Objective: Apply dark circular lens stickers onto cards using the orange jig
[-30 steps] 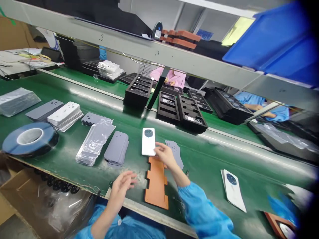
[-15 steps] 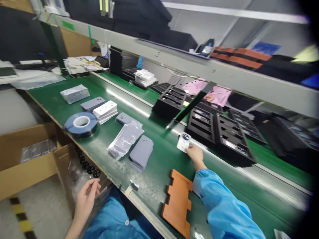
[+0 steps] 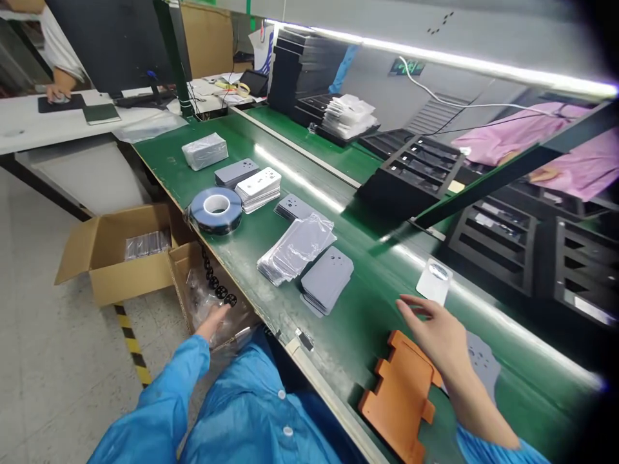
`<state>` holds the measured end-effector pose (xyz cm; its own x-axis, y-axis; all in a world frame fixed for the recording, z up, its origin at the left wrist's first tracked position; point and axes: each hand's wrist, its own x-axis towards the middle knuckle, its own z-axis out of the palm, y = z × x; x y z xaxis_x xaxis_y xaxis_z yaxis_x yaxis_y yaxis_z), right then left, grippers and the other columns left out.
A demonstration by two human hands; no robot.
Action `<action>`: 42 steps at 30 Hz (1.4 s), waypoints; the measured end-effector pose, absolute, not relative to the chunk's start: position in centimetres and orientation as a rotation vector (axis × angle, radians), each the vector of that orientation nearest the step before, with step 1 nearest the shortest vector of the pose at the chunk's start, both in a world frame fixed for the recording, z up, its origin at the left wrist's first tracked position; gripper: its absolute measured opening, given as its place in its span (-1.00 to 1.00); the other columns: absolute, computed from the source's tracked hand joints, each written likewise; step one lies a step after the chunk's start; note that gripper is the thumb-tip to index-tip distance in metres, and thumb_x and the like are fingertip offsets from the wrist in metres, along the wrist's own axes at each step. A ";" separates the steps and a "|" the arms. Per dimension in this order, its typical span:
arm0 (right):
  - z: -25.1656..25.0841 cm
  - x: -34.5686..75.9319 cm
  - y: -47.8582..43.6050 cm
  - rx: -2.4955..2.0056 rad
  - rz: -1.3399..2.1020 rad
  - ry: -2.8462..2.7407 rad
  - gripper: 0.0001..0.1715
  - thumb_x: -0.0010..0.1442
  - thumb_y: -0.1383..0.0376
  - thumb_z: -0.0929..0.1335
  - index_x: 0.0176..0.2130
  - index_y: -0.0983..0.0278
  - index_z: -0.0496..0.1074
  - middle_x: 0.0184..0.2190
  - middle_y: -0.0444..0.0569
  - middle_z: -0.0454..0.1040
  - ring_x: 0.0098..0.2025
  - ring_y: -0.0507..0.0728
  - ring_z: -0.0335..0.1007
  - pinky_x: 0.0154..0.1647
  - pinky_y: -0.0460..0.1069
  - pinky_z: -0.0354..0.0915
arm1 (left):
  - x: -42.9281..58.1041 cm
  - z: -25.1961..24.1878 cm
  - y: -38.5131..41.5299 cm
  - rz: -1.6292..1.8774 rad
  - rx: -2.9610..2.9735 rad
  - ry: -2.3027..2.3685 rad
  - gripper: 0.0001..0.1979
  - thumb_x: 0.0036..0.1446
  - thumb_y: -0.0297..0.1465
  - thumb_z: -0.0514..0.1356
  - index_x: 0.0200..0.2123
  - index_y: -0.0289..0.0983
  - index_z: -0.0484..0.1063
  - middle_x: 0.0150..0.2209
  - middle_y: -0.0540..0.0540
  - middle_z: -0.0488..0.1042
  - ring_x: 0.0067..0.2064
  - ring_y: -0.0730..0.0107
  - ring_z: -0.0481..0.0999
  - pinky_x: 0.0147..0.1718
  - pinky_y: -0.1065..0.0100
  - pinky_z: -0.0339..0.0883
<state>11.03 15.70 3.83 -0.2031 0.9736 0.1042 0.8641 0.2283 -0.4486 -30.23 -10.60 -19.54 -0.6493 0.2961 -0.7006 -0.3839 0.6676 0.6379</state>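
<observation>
A strip of black round stickers (image 3: 213,281) hangs from the blue tape roll (image 3: 203,212) over the table edge. At its lower end is my left hand (image 3: 215,322), closed, the fingertips at the last sticker. My right hand (image 3: 438,335) is over the table, fingers apart and holding nothing, above the far edge of an orange fixture (image 3: 399,396). Beyond it lies a white card (image 3: 434,283) with a shiny round part, apart from the hand. A grey sheet with holes (image 3: 483,361) shows partly behind my right wrist.
Stacks of grey sheets (image 3: 331,277), plastic-wrapped sheets (image 3: 300,245) and white cards (image 3: 261,187) stand left of the fixture. Black trays (image 3: 493,238) line the far side under a slanted post (image 3: 512,167). An open carton (image 3: 130,277) sits below. A person in pink (image 3: 522,132) works opposite.
My right hand has let go of the white card and drawn back toward the orange fixture. The card now lies by itself. The view has swung to the right and down.
</observation>
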 end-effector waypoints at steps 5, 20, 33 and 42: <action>6.8 7.8 7.2 -1.422 0.703 -2.211 -0.56 0.22 -0.05 0.35 -0.18 0.21 0.59 -0.24 0.02 0.60 -0.26 0.18 0.50 -0.16 0.05 0.36 | -29.9 -20.5 -8.0 1.182 -0.302 1.965 -0.61 0.31 -0.25 0.22 0.14 -0.28 0.38 0.11 -0.21 0.44 0.02 0.16 0.52 -0.03 0.04 0.48; -6.1 -8.8 -7.6 -1.108 1.782 -1.955 -0.56 0.24 0.26 0.32 0.09 0.31 0.49 -0.13 0.08 0.58 -0.22 0.15 0.53 -0.13 0.03 0.43 | -23.1 -12.3 -14.0 1.695 -0.087 1.594 -0.53 -0.24 -0.22 0.50 -0.26 -0.32 0.51 -0.35 -0.10 0.60 -0.40 0.38 0.57 -0.44 0.42 0.37; -10.2 -9.9 -6.2 -1.392 1.735 -1.896 -0.76 0.26 0.21 0.31 -0.13 0.23 0.49 -0.25 -0.02 0.57 -0.25 0.16 0.48 -0.12 0.00 0.37 | -21.7 -11.5 -14.4 1.606 -0.019 1.673 -0.47 -0.18 -0.13 0.43 -0.18 -0.30 0.45 -0.31 -0.12 0.55 -0.39 0.38 0.52 -0.43 0.36 0.37; -10.5 -9.9 -6.4 -1.361 1.821 -1.754 -0.81 0.22 0.21 0.32 -0.22 0.23 0.49 -0.33 -0.05 0.55 -0.28 0.16 0.48 -0.14 0.03 0.39 | -21.9 -10.0 -15.5 1.497 0.880 2.445 -0.40 0.07 -0.24 0.37 0.17 -0.18 0.36 0.15 -0.27 0.32 0.19 0.05 0.37 0.12 0.08 0.33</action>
<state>-9.92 -6.44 -10.48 -0.5225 0.7380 -0.4270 0.3990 -0.2310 -0.8874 -21.85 -15.51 -10.05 -0.8187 0.5466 0.1757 0.4050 0.3328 0.8516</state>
